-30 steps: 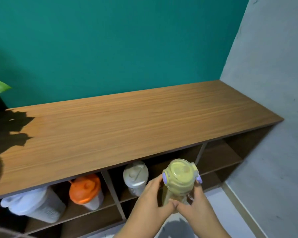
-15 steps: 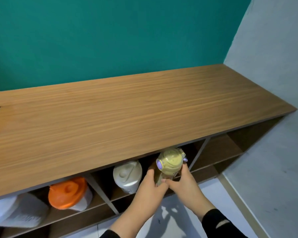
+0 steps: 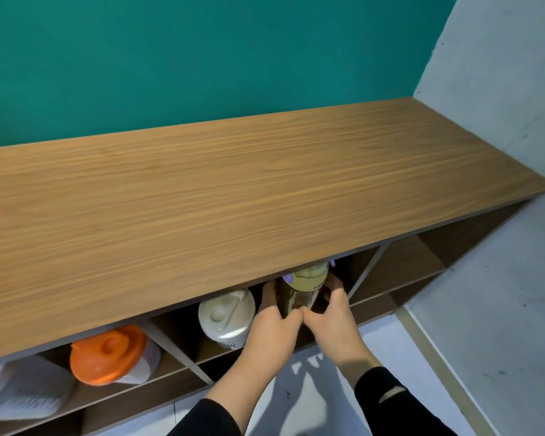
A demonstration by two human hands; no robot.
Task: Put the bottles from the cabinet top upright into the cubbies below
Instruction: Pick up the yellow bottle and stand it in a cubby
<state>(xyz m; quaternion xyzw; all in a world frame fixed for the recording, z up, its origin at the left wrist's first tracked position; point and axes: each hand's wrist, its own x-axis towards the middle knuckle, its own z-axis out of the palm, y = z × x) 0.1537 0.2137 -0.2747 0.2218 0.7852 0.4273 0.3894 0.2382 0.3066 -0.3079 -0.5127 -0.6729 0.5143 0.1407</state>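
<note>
The left hand (image 3: 272, 322) and right hand (image 3: 334, 320), thumbs touching, clasp a yellow-green bottle (image 3: 299, 287) from either side, holding it upright in an upper cubby (image 3: 364, 267), its lid partly tucked under the edge of the wooden counter (image 3: 233, 196). Just left in the same cubby stands a white-lidded bottle (image 3: 227, 314); past the divider, an orange-lidded bottle (image 3: 109, 354) and a pale bottle (image 3: 22, 388).
</note>
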